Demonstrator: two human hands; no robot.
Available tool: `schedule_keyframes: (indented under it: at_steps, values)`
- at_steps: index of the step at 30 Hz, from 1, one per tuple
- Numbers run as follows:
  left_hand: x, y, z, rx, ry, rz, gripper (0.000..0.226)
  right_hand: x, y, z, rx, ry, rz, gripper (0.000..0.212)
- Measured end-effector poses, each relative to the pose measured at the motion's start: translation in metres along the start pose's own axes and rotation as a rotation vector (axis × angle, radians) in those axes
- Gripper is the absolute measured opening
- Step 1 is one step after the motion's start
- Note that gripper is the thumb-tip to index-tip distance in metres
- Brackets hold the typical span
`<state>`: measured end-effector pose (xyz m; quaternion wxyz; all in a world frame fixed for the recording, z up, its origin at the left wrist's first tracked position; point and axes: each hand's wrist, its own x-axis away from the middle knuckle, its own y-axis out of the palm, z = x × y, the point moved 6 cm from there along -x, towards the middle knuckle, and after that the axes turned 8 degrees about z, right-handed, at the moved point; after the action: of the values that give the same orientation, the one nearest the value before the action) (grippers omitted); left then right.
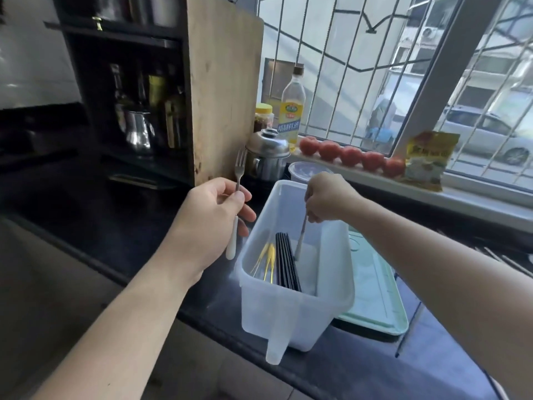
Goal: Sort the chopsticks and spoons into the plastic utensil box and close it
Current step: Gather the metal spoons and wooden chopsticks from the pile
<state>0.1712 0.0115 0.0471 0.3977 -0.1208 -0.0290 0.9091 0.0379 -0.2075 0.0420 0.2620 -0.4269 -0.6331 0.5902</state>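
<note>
The box (pixel 291 284) stands open on the dark counter (pixel 121 232), its near end at the counter's edge. Inside lie black chopsticks (pixel 287 261) and, left of them, some gold-tipped utensils (pixel 266 259). The green lid (pixel 375 290) lies flat just right of the box, not yet on. The right hand (pixel 328 197) pinches a thin utensil (pixel 301 239) and holds its tip down inside the box. The left hand (pixel 213 212), left of the box, grips a white-handled fork (pixel 238 180) upright, not yet stowed. Sorting looks partly done; closing remains.
</note>
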Motion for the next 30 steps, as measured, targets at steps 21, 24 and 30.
schedule_keyframes:
  at_steps: [21,24,30]
  values:
    - [0.006,0.006,0.01,-0.053,0.051,0.003,0.022,0.025,0.007,-0.025,0.28,-0.237,-0.325,0.019]
    - [0.005,0.012,0.014,-0.066,0.062,-0.024,0.022,0.026,0.023,-0.023,0.34,-0.188,-0.375,0.015]
    - [-0.002,0.018,0.033,-0.056,0.125,-0.017,0.022,0.017,-0.019,-0.02,0.145,-0.271,0.013,0.024]
